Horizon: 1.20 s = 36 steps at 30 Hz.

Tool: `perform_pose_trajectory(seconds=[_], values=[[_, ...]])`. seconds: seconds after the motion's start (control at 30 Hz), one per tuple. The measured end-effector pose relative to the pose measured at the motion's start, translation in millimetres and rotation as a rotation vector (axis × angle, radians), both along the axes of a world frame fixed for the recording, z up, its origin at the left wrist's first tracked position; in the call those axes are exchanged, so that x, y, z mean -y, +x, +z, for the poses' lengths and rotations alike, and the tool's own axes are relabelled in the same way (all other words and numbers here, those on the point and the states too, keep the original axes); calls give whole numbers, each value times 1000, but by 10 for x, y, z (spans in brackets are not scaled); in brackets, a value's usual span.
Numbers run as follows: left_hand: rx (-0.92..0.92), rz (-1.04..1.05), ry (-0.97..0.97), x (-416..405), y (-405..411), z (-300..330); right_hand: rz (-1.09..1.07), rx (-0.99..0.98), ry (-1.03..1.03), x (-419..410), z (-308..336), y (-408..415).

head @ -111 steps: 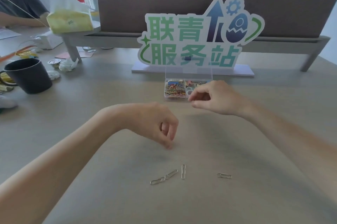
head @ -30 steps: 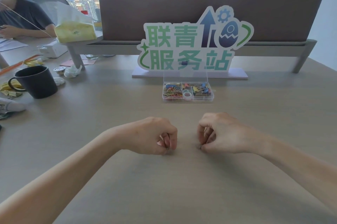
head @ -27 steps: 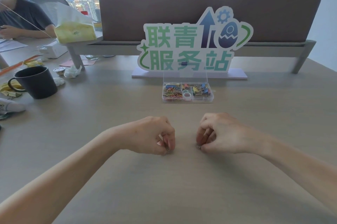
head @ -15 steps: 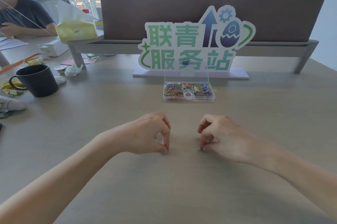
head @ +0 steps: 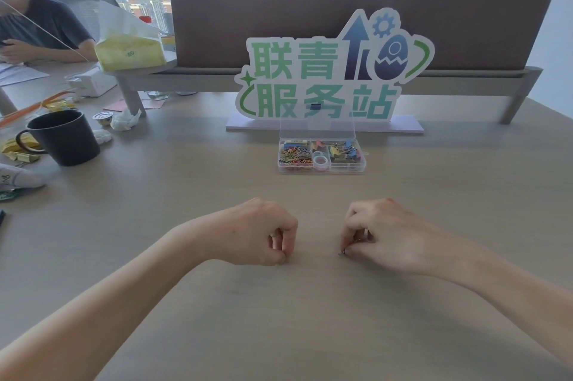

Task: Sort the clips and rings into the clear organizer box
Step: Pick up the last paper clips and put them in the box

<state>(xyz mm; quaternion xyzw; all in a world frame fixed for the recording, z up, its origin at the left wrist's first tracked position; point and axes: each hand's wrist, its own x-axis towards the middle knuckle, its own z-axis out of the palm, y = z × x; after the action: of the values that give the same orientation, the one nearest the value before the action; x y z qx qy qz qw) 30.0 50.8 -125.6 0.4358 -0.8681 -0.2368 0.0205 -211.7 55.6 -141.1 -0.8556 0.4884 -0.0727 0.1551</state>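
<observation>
I see both hands low on the pale wooden counter. My right hand pinches a small silver paper clip in its grip; my left hand is curled — around what, I cannot tell. The clear plastic organizer box sits open beyond them, well apart — bare counter lies between.

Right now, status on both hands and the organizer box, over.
Right hand pinching a small metal piece at the table. Left hand curled, contents hidden. Clear organizer box open beyond both hands, path unobstructed.
</observation>
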Motion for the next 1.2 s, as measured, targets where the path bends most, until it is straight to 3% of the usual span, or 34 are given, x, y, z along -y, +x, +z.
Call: perform_pose_trajectory(seconds=[0.43, 0.6, 1.2], values=[[-67, 65, 4, -15, -4, -26, 15, 16, -8, 7, -31, -41], [-4, 129, -56, -46, -37, -44, 25, 20, -9, 14, -42, -45], [9, 46, -135, -42, -76, -124, 54, 24, -35, 52, -67, -46]])
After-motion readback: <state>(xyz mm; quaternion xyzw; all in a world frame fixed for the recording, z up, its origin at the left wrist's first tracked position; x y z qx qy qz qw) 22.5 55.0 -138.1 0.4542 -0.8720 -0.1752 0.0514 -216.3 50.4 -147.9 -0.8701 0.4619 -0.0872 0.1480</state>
